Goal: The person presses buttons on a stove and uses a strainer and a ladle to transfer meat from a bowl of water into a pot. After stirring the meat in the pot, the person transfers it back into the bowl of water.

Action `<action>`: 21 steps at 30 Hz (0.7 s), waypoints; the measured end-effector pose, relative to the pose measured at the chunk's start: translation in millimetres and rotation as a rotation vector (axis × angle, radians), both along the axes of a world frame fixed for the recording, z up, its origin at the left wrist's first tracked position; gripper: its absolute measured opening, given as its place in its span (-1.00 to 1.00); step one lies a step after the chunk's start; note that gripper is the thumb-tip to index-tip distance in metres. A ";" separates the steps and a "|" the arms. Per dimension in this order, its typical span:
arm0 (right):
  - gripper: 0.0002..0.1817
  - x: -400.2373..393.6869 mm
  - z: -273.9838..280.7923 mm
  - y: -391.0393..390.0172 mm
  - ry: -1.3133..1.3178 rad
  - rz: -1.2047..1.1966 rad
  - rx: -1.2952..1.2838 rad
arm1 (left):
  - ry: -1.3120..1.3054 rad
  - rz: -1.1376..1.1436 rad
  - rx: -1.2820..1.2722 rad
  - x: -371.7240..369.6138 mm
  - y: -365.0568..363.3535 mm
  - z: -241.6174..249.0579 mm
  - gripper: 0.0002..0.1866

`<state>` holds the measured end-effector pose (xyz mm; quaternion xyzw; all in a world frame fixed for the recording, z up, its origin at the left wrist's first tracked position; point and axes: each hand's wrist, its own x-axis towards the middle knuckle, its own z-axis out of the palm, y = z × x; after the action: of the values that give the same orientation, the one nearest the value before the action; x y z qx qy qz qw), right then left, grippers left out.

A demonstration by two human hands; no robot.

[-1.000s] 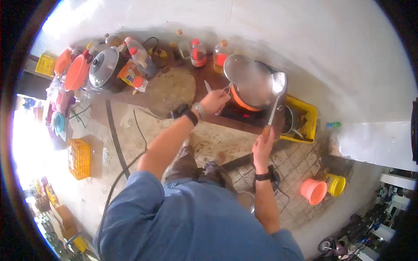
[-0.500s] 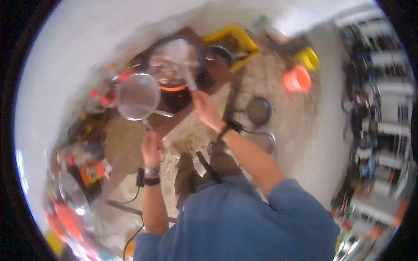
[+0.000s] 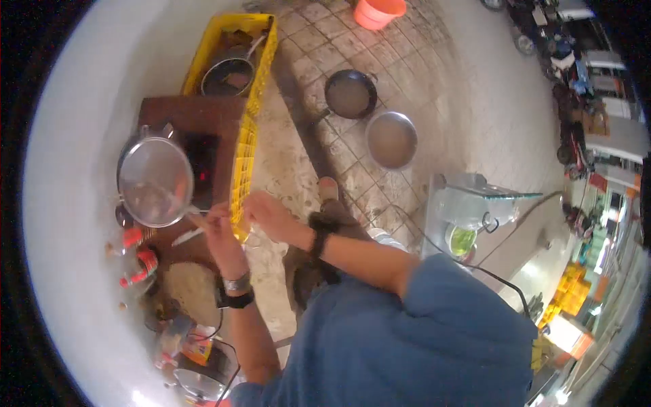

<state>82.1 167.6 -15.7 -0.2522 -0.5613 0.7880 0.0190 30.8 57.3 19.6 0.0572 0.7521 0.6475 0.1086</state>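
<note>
My left hand (image 3: 220,229), a watch on its wrist, grips the wooden handle of a round wire strainer (image 3: 154,180). The strainer hangs over the dark cooker (image 3: 203,159) on the brown table (image 3: 196,112). Just right of it is my right hand (image 3: 266,214), with a black band on the wrist, at the near corner of a yellow crate (image 3: 244,146). Whether it grips anything is unclear. A knife (image 3: 186,236) lies on the table below the strainer.
The yellow crate holds metal pots (image 3: 227,76). On the tiled floor sit a black pan (image 3: 349,93), a steel bowl (image 3: 391,139) and an orange bucket (image 3: 380,9). Red-capped bottles (image 3: 135,258) and a round chopping block (image 3: 190,290) stand at left. A metal stand (image 3: 468,203) is at right.
The view has swung round sharply. My left hand went from the wok lid to the strainer. The ladle my right hand held is no longer seen.
</note>
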 end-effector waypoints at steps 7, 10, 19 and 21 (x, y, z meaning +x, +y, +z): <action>-0.51 115.2 -58.6 174.5 -0.034 -0.121 0.073 | -0.508 -0.570 -0.047 90.6 194.5 -109.9 -0.72; -0.54 160.5 -90.3 222.0 -0.236 -0.389 0.000 | -0.444 -0.778 -0.035 122.7 263.0 -162.2 -0.64; -0.89 338.3 -447.0 305.7 -0.799 -0.575 1.044 | -0.972 -0.760 -0.140 171.0 269.7 -357.9 -0.58; -0.68 362.9 -524.3 329.4 -0.706 -0.869 0.108 | -0.974 -0.777 -0.190 168.2 251.1 -406.6 -0.60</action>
<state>445.0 497.0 -540.0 -0.7072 -0.4177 0.5458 0.1658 199.1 308.5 -387.0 0.0152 0.5949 0.4429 0.6706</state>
